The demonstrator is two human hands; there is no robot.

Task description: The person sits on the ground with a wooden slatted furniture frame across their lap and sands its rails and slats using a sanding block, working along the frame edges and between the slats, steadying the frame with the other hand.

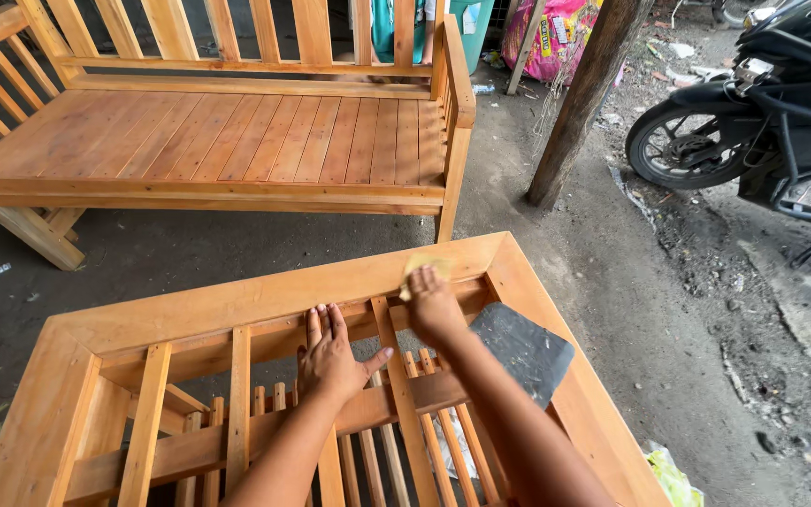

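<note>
Right hand (434, 305) grips sandpaper (421, 269) on the frame (265, 296), left hand (330, 357) flat and empty; slipping could mean splinters.

We press our right hand (434, 305), gripping a small yellow sandpaper scrap (421, 269), against the orange slatted wooden frame (265, 296). Our left hand (330, 357) lies flat on a crossbar, just beside a dark grey sheet (523, 349).

Orange-tan frame (265, 296) and bench (237, 141), both with visible wood grain; pale yellow sandpaper (421, 268); dark grey slab (523, 347); black motorcycle (772, 103); pink printed sack (556, 38); grey floor (612, 282).
</note>
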